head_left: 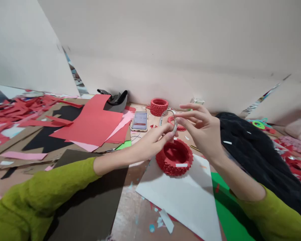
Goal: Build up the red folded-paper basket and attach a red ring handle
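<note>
A pale roll of tape (161,119) is pinched upright in my left hand (157,139), above the table. My right hand (203,129) meets the roll's right edge with thumb and index finger close together; whatever lies between those fingertips is too small to make out. Just below the hands, a round red bowl of folded paper (174,159) rests on a white sheet (183,197), with a small white strip (181,165) on its front side. A smaller red paper ring (159,106) stands behind the hands, and a flat red ring (181,128) is partly hidden by them.
A phone (139,121) lies left of the hands, near red paper sheets (90,124) and a grey-black cap (116,100). Dark cloth (256,160) spreads on the right beside green paper (230,207). White scraps (167,221) lie in front. A pale wall (165,50) rises behind.
</note>
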### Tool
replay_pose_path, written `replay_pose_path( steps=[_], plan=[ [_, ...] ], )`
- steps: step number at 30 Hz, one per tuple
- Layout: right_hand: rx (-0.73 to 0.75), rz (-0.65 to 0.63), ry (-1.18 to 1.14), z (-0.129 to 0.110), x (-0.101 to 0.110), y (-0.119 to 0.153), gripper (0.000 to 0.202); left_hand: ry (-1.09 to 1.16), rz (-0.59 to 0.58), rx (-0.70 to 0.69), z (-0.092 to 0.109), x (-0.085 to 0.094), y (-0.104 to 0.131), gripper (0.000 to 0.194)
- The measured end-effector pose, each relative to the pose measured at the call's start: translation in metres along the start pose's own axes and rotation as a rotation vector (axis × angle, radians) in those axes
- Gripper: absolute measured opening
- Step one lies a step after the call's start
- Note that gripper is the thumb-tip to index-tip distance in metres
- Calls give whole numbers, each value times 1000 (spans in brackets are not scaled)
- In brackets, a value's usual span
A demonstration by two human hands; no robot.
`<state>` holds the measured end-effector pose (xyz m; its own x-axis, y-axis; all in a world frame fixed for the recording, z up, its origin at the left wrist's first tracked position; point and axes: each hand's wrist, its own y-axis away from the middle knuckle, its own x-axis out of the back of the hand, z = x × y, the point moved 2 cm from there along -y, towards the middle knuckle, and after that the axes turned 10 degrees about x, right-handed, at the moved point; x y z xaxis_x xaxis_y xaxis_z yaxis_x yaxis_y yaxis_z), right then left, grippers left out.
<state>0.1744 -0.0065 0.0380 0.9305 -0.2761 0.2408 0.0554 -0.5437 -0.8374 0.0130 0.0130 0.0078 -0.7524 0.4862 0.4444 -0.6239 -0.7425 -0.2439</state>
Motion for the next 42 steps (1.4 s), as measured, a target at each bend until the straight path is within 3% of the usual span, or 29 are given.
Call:
replay_pose_path(
  steps=[9, 18, 23, 33, 38, 42],
  plan=[
    [56, -55, -17, 4, 7, -5, 23, -19, 39, -34, -2, 2, -3, 25],
    [118, -112, 73, -1, 4, -2, 11, -127, 61, -53, -5, 1, -2, 22],
    [115, -118, 27, 2, 2, -1, 23, -123, 66, -72, -2, 0, -1, 21],
    [100, -103, 24, 3, 2, -1, 8, -98, 71, -69, -3, -2, 0, 23],
    [58, -50, -28, 8, 4, -2, 34, -69, 70, -47, -2, 0, 0, 25],
    [85, -112, 57, 7, 7, -3, 14, -55, 73, -26, -3, 2, 0, 27]
  ],
)
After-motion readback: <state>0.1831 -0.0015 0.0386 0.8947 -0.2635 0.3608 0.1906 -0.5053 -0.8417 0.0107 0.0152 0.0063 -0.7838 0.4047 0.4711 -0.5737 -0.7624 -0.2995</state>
